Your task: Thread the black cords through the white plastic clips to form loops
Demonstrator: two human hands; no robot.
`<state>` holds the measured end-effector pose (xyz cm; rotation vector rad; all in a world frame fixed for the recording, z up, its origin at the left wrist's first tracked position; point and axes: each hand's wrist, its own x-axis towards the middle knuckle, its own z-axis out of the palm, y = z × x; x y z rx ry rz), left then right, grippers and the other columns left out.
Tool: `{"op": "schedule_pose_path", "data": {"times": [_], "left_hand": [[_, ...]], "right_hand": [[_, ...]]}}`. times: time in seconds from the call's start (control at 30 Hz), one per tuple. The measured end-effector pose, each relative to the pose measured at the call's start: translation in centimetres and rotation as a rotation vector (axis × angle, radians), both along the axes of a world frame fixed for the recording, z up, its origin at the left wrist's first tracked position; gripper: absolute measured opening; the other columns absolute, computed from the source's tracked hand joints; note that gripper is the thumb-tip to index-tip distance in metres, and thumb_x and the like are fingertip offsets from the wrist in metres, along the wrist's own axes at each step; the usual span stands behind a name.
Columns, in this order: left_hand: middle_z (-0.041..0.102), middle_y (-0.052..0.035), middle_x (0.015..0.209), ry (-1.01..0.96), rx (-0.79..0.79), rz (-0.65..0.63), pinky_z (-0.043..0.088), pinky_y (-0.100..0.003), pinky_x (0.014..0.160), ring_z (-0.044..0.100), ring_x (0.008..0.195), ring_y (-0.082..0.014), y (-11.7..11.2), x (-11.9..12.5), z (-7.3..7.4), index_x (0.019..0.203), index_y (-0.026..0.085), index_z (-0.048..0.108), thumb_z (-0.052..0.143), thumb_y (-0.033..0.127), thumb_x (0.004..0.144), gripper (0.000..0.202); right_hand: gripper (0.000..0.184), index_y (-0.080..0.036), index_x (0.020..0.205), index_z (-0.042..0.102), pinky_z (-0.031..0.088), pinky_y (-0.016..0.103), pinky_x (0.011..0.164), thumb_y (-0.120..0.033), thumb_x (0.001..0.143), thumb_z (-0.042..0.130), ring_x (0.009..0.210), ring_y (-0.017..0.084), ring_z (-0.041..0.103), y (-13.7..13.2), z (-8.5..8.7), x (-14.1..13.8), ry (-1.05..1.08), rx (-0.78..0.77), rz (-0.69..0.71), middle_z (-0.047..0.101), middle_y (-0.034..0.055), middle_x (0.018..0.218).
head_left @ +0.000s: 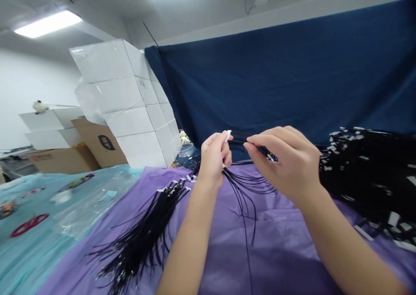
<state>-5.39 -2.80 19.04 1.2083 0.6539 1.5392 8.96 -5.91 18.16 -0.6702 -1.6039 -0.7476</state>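
My left hand [214,156] is closed around a small bunch of thin black cords [242,191] whose loose ends trail down onto the purple cloth [279,234]. A white tag end [228,134] sticks out above its fingers. My right hand [286,160] is close beside it, pinching a black cord [238,139] that runs between the two hands. Both hands are raised above the table.
A laid-out bundle of black cords with white tips [143,234] lies on the cloth at the left. A big tangled heap of black cords [370,173] sits at the right. Stacked white boxes [130,108], cardboard cartons [97,145] and a dark blue curtain [292,78] stand behind.
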Motion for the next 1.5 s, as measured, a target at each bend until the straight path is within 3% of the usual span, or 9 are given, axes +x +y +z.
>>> {"op": "schedule_pose_path", "data": {"times": [0.13,0.27,0.4,0.73,1.0,1.17,1.33,1.4,1.5], "left_hand": [[0.026,0.0112,0.04,-0.075,-0.031,0.046,0.019,-0.019,0.034,0.027,0.028,-0.0043,0.6,-0.6,0.1,0.073,0.017,0.055,0.058,0.032,0.083,0.019],[0.024,0.0111,0.039,-0.151,-0.095,0.065,0.017,-0.019,0.033,0.026,0.026,-0.0044,0.7,-1.1,0.7,0.073,0.016,0.054,0.053,0.029,0.086,0.018],[0.024,0.0112,0.039,-0.205,-0.133,0.085,0.017,-0.019,0.032,0.026,0.026,-0.0046,0.4,-1.5,1.2,0.073,0.017,0.052,0.051,0.029,0.088,0.019],[0.024,0.011,0.04,-0.291,-0.179,0.105,0.015,-0.018,0.032,0.024,0.026,-0.004,0.3,-1.7,1.8,0.073,0.018,0.048,0.046,0.026,0.092,0.021],[0.025,0.0112,0.042,-0.306,-0.169,0.118,0.014,-0.019,0.031,0.023,0.027,-0.0047,0.7,-1.8,1.5,0.076,0.019,0.046,0.044,0.027,0.093,0.019],[0.025,0.0114,0.043,-0.294,-0.147,0.127,0.014,-0.018,0.032,0.022,0.028,-0.0047,0.9,-2.0,1.3,0.077,0.02,0.045,0.045,0.027,0.092,0.017],[0.025,0.0114,0.043,-0.294,-0.159,0.142,0.013,-0.018,0.032,0.022,0.028,-0.0048,0.8,-1.9,1.5,0.076,0.02,0.044,0.045,0.026,0.092,0.017],[0.025,0.0113,0.044,-0.287,-0.153,0.144,0.013,-0.018,0.032,0.022,0.028,-0.0048,0.8,-1.8,1.5,0.076,0.02,0.044,0.044,0.026,0.092,0.017],[0.025,0.0113,0.045,-0.27,-0.148,0.144,0.014,-0.018,0.032,0.023,0.029,-0.0043,0.8,-1.8,1.3,0.076,0.02,0.044,0.046,0.027,0.091,0.017]], "right_hand": [[0.009,-0.019,0.084,0.065,0.046,0.027,0.066,-0.011,0.082,0.068,0.068,0.013,0.058,-1.7,0.4,0.2,-0.029,-0.005,0.108,0.068,0.0012,0.078],[0.004,-0.02,0.084,0.066,0.038,0.024,0.055,-0.021,0.088,0.064,0.058,0.009,0.054,-3.3,0.4,0.0,-0.215,-0.454,0.206,0.063,-0.0028,0.071],[0.011,-0.019,0.079,0.066,0.034,0.026,0.056,-0.025,0.088,0.062,0.06,0.012,0.057,-3.4,0.3,-0.8,-0.396,-0.723,0.09,0.064,-0.0019,0.069],[0.009,-0.019,0.078,0.06,0.034,0.024,0.06,-0.011,0.083,0.057,0.066,0.013,0.062,-2.0,-0.6,-2.2,-0.363,-0.853,0.123,0.066,-0.0021,0.071],[0.013,-0.018,0.081,0.059,0.038,0.019,0.054,-0.006,0.077,0.056,0.052,0.005,0.051,-0.5,-0.7,-1.7,-0.043,-0.861,0.437,0.061,-0.005,0.069],[0.013,-0.017,0.088,0.059,0.04,0.019,0.044,-0.016,0.076,0.065,0.046,0.005,0.052,0.5,-0.7,-1.7,0.267,-1.032,0.718,0.064,-0.0004,0.085],[0.025,-0.018,0.089,0.059,0.053,0.02,0.052,-0.026,0.072,0.076,0.057,0.008,0.061,1.4,-0.1,-1.2,0.565,-1.273,1.202,0.065,0.0,0.085],[0.023,-0.019,0.09,0.058,0.055,0.019,0.056,-0.026,0.073,0.072,0.059,0.008,0.062,1.8,0.2,-0.8,0.689,-1.306,1.291,0.065,-0.0002,0.083],[0.018,-0.022,0.091,0.055,0.059,0.027,0.068,-0.028,0.075,0.056,0.073,0.013,0.066,2.6,0.4,-0.2,0.774,-1.149,1.314,0.066,0.003,0.088]]}}
